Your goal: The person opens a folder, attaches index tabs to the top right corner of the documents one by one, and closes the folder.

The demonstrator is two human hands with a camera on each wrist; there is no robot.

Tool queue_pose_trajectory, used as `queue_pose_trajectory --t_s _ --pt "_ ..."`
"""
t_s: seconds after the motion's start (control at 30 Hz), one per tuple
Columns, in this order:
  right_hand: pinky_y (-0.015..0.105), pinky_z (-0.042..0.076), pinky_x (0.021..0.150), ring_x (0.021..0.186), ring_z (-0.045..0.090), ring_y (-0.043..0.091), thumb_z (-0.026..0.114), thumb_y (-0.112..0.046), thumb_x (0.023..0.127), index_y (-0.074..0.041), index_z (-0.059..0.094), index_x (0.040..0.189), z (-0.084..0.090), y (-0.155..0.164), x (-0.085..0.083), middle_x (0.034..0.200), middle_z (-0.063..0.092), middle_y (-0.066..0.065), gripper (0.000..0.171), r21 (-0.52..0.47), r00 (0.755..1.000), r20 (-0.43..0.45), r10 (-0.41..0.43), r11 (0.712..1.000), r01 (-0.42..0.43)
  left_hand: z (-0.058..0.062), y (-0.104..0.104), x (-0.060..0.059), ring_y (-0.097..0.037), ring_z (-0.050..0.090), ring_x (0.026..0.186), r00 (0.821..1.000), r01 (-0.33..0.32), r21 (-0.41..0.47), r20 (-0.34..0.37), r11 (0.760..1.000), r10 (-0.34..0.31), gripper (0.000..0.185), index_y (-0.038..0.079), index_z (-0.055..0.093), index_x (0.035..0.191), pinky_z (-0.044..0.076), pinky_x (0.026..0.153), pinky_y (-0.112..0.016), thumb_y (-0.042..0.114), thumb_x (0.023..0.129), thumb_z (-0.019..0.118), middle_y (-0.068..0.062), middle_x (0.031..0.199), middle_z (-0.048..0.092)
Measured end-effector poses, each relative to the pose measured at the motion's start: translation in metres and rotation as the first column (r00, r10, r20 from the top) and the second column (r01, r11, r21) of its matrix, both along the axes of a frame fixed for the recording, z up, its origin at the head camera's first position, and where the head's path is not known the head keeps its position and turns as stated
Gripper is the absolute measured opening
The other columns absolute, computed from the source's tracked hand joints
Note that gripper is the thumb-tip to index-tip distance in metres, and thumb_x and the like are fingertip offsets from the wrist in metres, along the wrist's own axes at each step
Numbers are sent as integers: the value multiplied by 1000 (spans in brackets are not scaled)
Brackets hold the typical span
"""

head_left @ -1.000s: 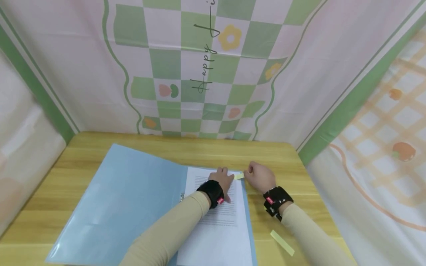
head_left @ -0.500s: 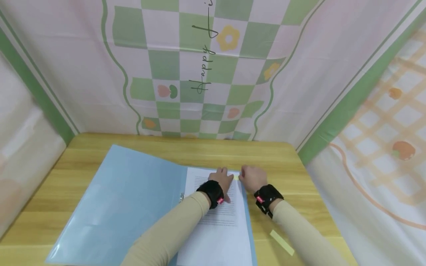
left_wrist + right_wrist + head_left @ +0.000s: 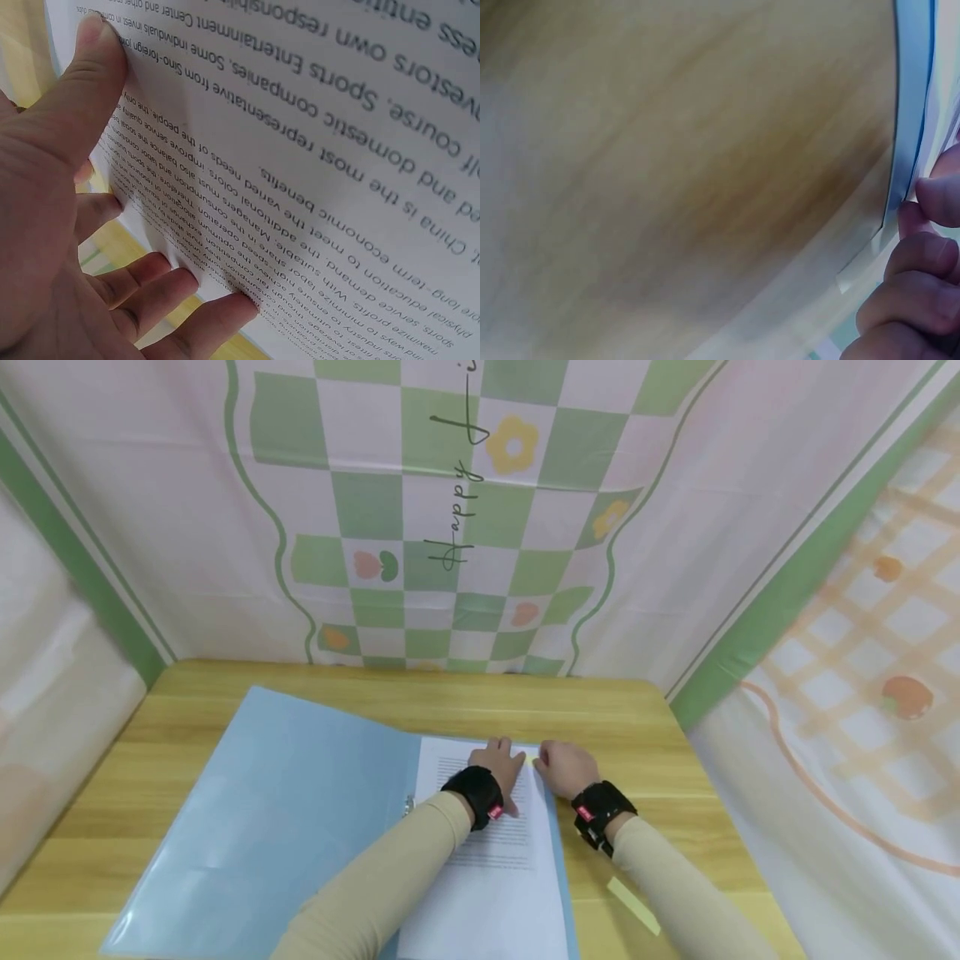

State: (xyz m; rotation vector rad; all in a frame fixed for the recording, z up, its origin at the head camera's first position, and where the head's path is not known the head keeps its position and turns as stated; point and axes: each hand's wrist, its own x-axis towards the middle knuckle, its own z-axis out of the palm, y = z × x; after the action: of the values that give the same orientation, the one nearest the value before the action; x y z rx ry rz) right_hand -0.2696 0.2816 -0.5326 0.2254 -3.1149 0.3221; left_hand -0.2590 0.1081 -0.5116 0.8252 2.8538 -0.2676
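Observation:
An open blue folder (image 3: pixel 285 810) lies on the wooden table (image 3: pixel 645 727), with a printed white page (image 3: pixel 495 877) on its right half. My left hand (image 3: pixel 501 763) rests on the top of that page. In the left wrist view its fingers (image 3: pixel 180 300) and thumb lie straight on the printed page (image 3: pixel 337 150). My right hand (image 3: pixel 561 766) sits at the page's top right edge, fingers curled, pinching a small yellow sticky tab (image 3: pixel 535 761). In the right wrist view the curled fingers (image 3: pixel 922 255) meet the folder's blue edge (image 3: pixel 911 112) beside a pale strip (image 3: pixel 857 268).
A second yellow paper strip (image 3: pixel 633 906) lies on the table under my right forearm. Patterned cloth walls (image 3: pixel 450 527) close in the table at the back and on both sides. The folder's left cover reaches towards the table's front left.
My right hand has moved left with the yellow tab, from over the bare table to the page's top right edge beside my left hand. The left hand has stayed put.

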Motion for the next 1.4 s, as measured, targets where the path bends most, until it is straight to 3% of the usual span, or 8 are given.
queue_pose_trajectory --t_s 0.27,0.47,0.63,0.8,1.07,1.4 --pt "30 39 50 54 49 14 65 -26 97 -17 56 74 -8 0 -3 62 51 -3 26 -28 1000 -12 3 1000 -3 2 0 0 -22 46 127 1000 2 -6 4 1000 -2 105 32 41 157 55 78 -33 74 68 80 -7 145 45" --pt "31 40 48 54 49 15 61 -25 99 -14 58 77 -13 1 -7 62 52 -1 24 -51 1000 3 -19 999 19 -16 6 -6 -24 47 125 1000 -17 23 -13 1000 17 106 32 44 154 56 69 -34 72 65 83 -8 142 45" --pt "32 42 50 56 52 16 57 -25 102 -9 66 91 -16 1 -12 66 56 1 21 -50 998 34 -55 997 57 -32 10 -10 -28 50 123 999 -38 83 -16 996 39 100 30 53 146 59 69 -45 68 61 88 -10 138 47" --pt "33 44 53 60 55 17 56 -25 102 -4 69 108 -18 3 -16 73 61 4 25 -61 996 51 -77 995 80 -33 13 -11 -32 51 124 999 -54 121 11 991 53 94 28 57 141 59 77 -54 64 61 91 -12 140 47" --pt "34 41 52 60 53 19 56 -25 103 -8 66 96 -13 -2 -16 69 57 4 21 -61 992 75 -100 993 105 -35 14 -11 -31 53 121 998 -61 119 17 991 60 94 32 56 141 59 77 -53 64 60 91 -11 137 48" --pt "35 42 53 61 54 20 55 -24 103 -7 65 96 -14 -1 -17 71 57 4 21 -65 994 53 -90 993 94 -34 10 -11 -29 51 122 999 -23 81 -33 996 26 98 28 54 143 59 70 -44 71 61 86 -10 141 47"
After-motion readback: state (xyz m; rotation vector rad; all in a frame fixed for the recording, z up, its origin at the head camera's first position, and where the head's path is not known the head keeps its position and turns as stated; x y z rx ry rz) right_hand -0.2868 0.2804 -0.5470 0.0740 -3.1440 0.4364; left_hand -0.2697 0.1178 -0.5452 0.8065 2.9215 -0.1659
